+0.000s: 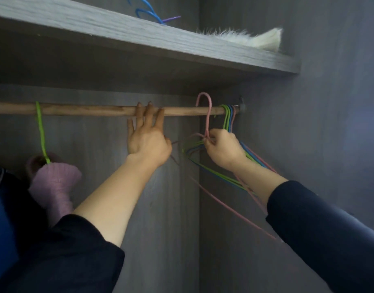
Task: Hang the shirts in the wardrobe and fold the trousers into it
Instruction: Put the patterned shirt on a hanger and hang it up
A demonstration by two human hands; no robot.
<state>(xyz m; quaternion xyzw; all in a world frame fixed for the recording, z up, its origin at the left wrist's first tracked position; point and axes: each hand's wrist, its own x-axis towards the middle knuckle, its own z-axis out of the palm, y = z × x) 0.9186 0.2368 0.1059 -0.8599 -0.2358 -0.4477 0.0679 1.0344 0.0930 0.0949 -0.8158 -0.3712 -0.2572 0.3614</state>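
Note:
A wooden rail [80, 110] runs across the wardrobe. My left hand [147, 137] rests flat against it, fingers spread over the rail, holding nothing. My right hand [223, 150] is closed on the neck of a pink hanger [207, 117], whose hook stands lifted just above the rail. Several empty green, blue and pink hangers [228, 117] hang bunched at the rail's right end, right behind that hand. At the left, a pink knitted top [55, 182] hangs from a green hanger [40, 127].
A grey shelf [160, 39] sits above the rail, carrying blue and purple hangers [148, 13] and a white furry item [245, 38]. Dark blue clothing [4, 208] fills the lower left. The wardrobe's right side wall [308, 123] is close.

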